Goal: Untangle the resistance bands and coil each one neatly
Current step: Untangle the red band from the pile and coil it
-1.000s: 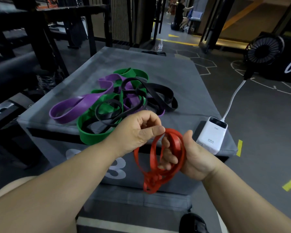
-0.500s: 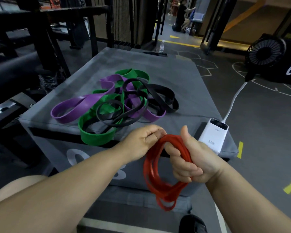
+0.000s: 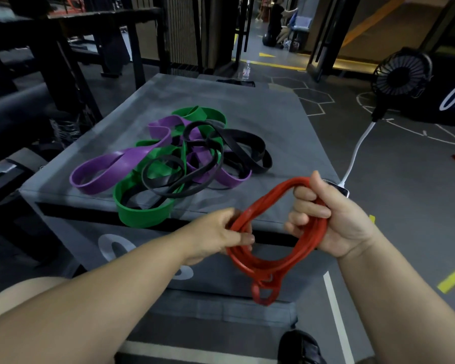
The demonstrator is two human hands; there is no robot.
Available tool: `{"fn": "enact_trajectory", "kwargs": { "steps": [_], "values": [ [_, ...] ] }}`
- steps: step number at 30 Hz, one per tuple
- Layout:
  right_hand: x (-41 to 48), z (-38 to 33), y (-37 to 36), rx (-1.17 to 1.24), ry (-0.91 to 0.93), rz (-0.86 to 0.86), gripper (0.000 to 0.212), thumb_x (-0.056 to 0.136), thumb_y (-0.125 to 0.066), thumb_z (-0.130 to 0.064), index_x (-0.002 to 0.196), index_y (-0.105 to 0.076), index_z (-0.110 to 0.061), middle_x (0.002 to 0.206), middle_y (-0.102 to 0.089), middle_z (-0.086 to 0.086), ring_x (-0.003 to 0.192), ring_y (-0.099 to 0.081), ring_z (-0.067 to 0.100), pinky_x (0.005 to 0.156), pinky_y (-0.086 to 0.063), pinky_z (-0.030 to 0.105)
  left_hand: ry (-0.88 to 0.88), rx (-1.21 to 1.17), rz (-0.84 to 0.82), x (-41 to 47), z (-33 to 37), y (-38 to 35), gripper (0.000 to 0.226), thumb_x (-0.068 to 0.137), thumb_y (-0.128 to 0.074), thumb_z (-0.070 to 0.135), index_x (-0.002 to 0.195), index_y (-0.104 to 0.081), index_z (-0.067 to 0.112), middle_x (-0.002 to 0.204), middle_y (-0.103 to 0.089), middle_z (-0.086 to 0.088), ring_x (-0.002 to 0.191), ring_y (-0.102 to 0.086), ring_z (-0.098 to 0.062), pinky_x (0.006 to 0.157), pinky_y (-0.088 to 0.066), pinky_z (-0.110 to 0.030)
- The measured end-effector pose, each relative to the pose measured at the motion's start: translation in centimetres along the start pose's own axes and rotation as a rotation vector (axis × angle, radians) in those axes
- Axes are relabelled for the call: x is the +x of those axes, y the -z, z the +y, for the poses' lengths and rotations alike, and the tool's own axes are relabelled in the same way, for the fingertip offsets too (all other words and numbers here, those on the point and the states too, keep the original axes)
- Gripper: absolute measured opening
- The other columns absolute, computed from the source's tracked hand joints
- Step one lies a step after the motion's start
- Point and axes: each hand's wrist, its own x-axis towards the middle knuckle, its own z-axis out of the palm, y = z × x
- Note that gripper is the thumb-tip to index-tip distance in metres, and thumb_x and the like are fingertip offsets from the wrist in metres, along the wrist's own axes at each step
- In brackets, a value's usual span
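Both hands hold the coiled red resistance band (image 3: 269, 197) just off the bench's (image 3: 273, 114) near edge. The left hand (image 3: 216, 235) pinches its left side, and the right hand (image 3: 339, 219) has fingers curled round its right side. The purple band (image 3: 132, 156), green band (image 3: 142, 215) and black bands (image 3: 265, 164) lie tangled mid-bench.

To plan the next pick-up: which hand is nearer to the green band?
Left. The left hand holds the red coil just right of the green band; the right hand is farther right, across the coil.
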Motion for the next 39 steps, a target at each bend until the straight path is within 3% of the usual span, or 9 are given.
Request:
{"fn": "enact_trajectory", "kwargs": {
  "steps": [2,5,10,13,20,25,29,33,39],
  "values": [
    [0.1,-0.1,0.3,-0.072,-0.039,0.146,0.056,0.039,-0.092,-0.057,0.059,-0.055,-0.020,0.039,-0.033,-0.010,0.046,-0.052,0.012,0.058,-0.056,0.033,0.033,-0.280,0.020,-0.2,0.4,0.3,0.012,0.084,-0.066,0.004,0.088,-0.058,0.012,0.078,-0.069,-0.007,0.072,-0.068,-0.017,0.062,-0.055,-0.027],
    [0.3,-0.5,0.5,-0.157,-0.062,0.336,0.050,0.057,-0.072,-0.059,0.070,-0.048,-0.018,0.040,-0.029,-0.010,0.034,-0.035,0.007,0.044,-0.046,0.026,0.020,-0.541,0.045,-0.1,1.0,0.8,0.018,0.074,-0.065,0.011,0.092,-0.060,0.008,0.072,-0.068,-0.004,0.068,-0.069,-0.017,0.062,-0.057,-0.029],
    [0.4,-1.1,1.0,-0.022,0.050,0.347,0.047,0.063,-0.067,-0.061,0.068,-0.050,-0.017,0.044,-0.031,-0.011,0.030,-0.024,0.001,0.037,-0.035,0.017,0.028,-0.653,-0.038,-0.3,1.2,0.7,0.025,0.081,-0.054,0.028,0.093,-0.062,0.008,0.071,-0.068,-0.004,0.064,-0.068,-0.014,0.061,-0.058,-0.032],
    [0.5,-0.9,1.1,0.120,0.102,0.232,0.045,0.059,-0.081,-0.048,0.074,-0.056,-0.014,0.054,-0.038,-0.010,0.035,-0.030,0.002,0.042,-0.040,0.018,0.023,-0.609,0.028,0.0,1.0,0.4,0.028,0.078,-0.055,0.033,0.091,-0.061,0.010,0.067,-0.067,-0.002,0.056,-0.064,-0.010,0.052,-0.056,-0.023],
    [1.2,-0.5,0.6,0.039,0.162,0.329,0.029,0.083,-0.056,-0.045,0.078,-0.053,-0.017,0.052,-0.032,-0.009,0.048,-0.041,0.008,0.069,-0.050,0.031,0.012,-0.445,0.051,0.4,0.5,0.5,0.033,0.076,-0.056,0.036,0.096,-0.062,0.011,0.076,-0.072,-0.001,0.067,-0.067,-0.010,0.065,-0.056,-0.023],
    [1.1,-0.7,0.8,-0.042,0.139,0.341,0.033,0.087,-0.053,-0.048,0.077,-0.051,-0.017,0.052,-0.027,-0.009,0.035,-0.021,0.002,0.038,-0.029,0.017,0.072,-0.376,0.031,0.2,0.5,0.6,0.042,0.088,-0.045,0.045,0.102,-0.067,0.012,0.086,-0.074,-0.004,0.075,-0.069,-0.012,0.067,-0.056,-0.026],
    [1.0,-0.8,0.8,-0.062,0.139,0.314,0.033,0.081,-0.056,-0.049,0.075,-0.049,-0.016,0.051,-0.026,-0.009,0.033,-0.019,0.002,0.036,-0.017,0.017,0.001,-0.177,0.121,0.3,0.2,0.2,0.026,0.100,-0.042,0.029,0.120,-0.056,0.020,0.089,-0.073,-0.005,0.073,-0.067,-0.011,0.066,-0.054,-0.023],
    [0.8,-0.8,0.6,-0.112,0.126,0.308,0.034,0.085,-0.053,-0.049,0.074,-0.049,-0.017,0.050,-0.024,-0.009,0.033,-0.018,0.002,0.037,-0.015,0.018,-0.085,0.142,0.263,0.3,-0.3,0.3,0.028,0.101,-0.042,0.034,0.108,-0.061,0.014,0.087,-0.063,-0.010,0.080,-0.059,-0.021,0.089,-0.048,-0.050],
    [0.4,-1.0,0.4,-0.154,0.112,0.286,0.035,0.084,-0.053,-0.049,0.072,-0.049,-0.017,0.050,-0.022,-0.008,0.034,-0.017,0.003,0.036,-0.015,0.018,-0.087,-0.127,0.307,0.5,0.1,-0.1,0.024,0.103,-0.036,0.027,0.106,-0.060,0.026,0.089,-0.075,-0.004,0.069,-0.069,-0.011,0.069,-0.055,-0.029]
  ]
}}
